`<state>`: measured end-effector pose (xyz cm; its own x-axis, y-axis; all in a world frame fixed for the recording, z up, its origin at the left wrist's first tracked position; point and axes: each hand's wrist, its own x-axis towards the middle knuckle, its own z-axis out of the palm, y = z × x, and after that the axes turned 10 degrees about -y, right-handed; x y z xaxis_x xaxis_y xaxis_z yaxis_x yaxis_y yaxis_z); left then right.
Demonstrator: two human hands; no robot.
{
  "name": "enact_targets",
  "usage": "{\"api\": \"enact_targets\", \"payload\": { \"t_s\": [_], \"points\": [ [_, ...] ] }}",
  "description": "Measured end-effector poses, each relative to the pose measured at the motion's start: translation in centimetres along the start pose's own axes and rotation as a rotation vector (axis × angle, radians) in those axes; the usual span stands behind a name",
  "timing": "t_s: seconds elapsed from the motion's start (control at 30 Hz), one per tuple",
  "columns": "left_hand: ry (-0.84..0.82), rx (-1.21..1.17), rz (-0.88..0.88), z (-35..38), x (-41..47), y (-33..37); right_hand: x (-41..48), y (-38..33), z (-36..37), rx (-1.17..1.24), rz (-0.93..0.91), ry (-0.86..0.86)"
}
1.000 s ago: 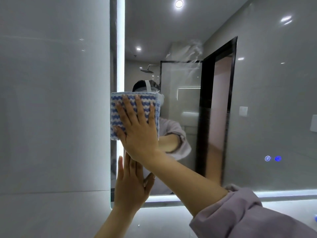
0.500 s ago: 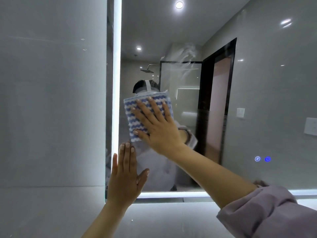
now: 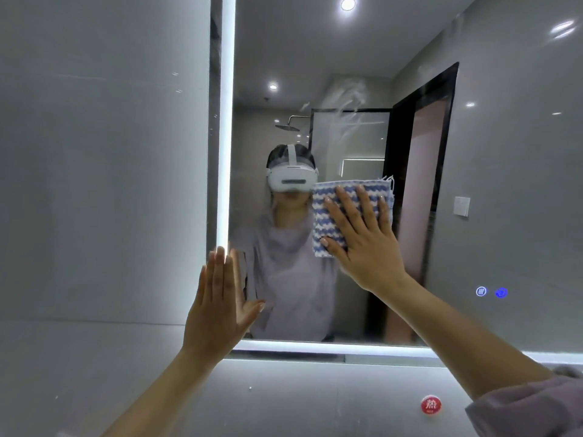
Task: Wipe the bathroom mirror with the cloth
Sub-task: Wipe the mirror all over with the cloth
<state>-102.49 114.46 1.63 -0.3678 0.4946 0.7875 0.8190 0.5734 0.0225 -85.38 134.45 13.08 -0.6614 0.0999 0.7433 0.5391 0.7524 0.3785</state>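
The right hand (image 3: 362, 244) lies flat, fingers spread, covering the lower right of the cloth (image 3: 351, 209) and pressing it to the mirror (image 3: 504, 184). A hazy smear (image 3: 350, 96) clouds the glass above. The left hand (image 3: 217, 307) rests open-palmed at the lit left edge (image 3: 227, 121). The cloth is folded square, blue-and-white wavy stripes, frayed at its top corner.
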Motion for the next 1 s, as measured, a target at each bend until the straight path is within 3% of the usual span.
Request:
{"api": "enact_targets", "payload": {
  "t_s": [0.33, 1.0],
  "points": [
    [-0.129, -0.065, 0.004, 0.6, 0.4, -2.9, 0.1, -1.0, 0.7, 0.026, 0.039, 0.037],
    [0.034, -0.088, 0.000, 2.9, 0.8, -3.3, 8.6, -14.7, -0.7, -0.026, -0.156, 0.091]
  ]
}}
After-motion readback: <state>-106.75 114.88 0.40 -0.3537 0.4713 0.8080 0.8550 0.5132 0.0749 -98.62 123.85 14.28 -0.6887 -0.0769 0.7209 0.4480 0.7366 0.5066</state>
